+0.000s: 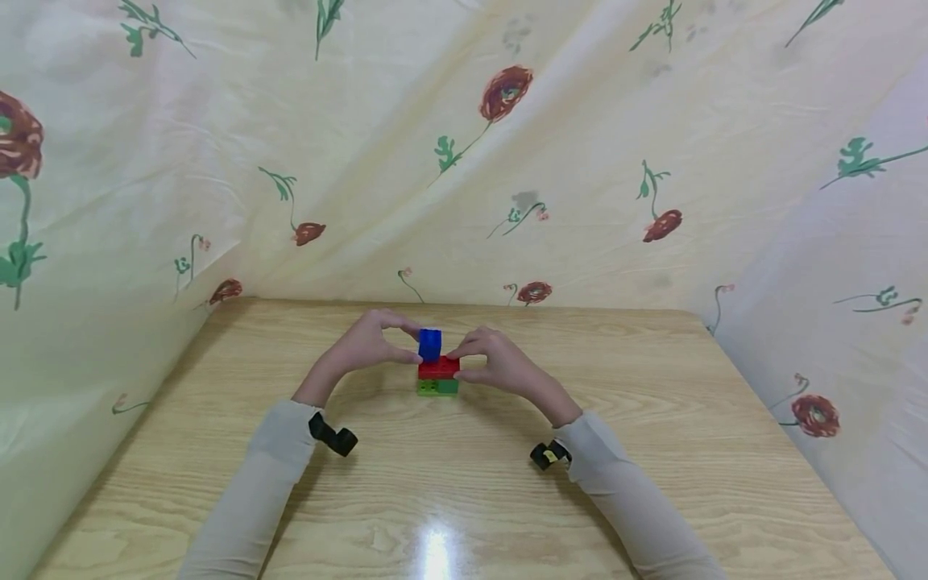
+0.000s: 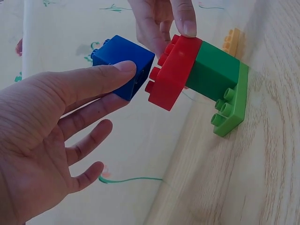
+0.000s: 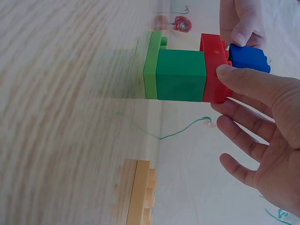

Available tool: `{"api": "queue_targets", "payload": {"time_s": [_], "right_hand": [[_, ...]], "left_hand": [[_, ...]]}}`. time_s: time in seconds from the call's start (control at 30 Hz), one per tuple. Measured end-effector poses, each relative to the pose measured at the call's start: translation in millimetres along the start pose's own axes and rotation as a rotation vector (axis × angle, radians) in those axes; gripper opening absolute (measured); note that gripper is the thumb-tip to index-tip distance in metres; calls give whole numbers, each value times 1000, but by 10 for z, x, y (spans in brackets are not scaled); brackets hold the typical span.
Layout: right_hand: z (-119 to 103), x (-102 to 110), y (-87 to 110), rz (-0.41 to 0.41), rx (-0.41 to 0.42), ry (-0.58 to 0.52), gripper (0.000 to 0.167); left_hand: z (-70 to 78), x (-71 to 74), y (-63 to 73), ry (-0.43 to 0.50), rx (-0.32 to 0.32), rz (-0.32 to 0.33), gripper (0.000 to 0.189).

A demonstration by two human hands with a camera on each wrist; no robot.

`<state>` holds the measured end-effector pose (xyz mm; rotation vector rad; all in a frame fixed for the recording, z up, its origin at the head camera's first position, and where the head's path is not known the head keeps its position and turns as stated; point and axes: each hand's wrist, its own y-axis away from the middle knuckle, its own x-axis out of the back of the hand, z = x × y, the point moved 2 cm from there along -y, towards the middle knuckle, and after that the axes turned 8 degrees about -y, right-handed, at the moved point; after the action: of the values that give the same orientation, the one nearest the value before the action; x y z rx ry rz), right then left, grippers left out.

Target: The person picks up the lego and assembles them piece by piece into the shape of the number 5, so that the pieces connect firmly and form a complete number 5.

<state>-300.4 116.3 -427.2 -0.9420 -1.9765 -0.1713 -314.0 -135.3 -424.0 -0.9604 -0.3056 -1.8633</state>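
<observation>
The blue block [image 2: 129, 49] is poised over the left part of the red brick [image 2: 176, 75], its studs facing up and away. The left hand [image 1: 365, 342] has it in a narrow grip, thumb on one side and fingers opposite, presumably to keep the underside free. The right hand [image 1: 503, 364] pinches the red brick's right end, likely to steady the stack while leaving the other studs bare. Beneath, the dark green block [image 2: 213, 70] covers one end of the light green plate [image 2: 236, 105], so the red brick overhangs uncovered studs (a lopsided load, hence perhaps the bracing). The plate rests on the tabletop [image 1: 217, 387].

Whether blue and red touch, I cannot tell. The left fingertips are partly hidden behind the blue block. An orange-yellow brick [image 3: 140, 192] is cut off in the right wrist view and cannot be made out from the head.
</observation>
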Motion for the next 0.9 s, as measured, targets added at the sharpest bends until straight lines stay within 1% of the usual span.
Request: {"api": "queue_targets", "payload": {"time_s": [0.2, 0.47, 0.9], "right_hand": [[18, -10, 0, 1, 6, 1, 27], [27, -6, -7, 7, 14, 16, 28], [1, 1, -7, 10, 18, 9, 28]], "left_hand": [[10, 6, 14, -2, 19, -17, 42], [-5, 49, 17, -11, 40, -8, 39], [3, 30, 23, 7, -13, -48, 40]]}}
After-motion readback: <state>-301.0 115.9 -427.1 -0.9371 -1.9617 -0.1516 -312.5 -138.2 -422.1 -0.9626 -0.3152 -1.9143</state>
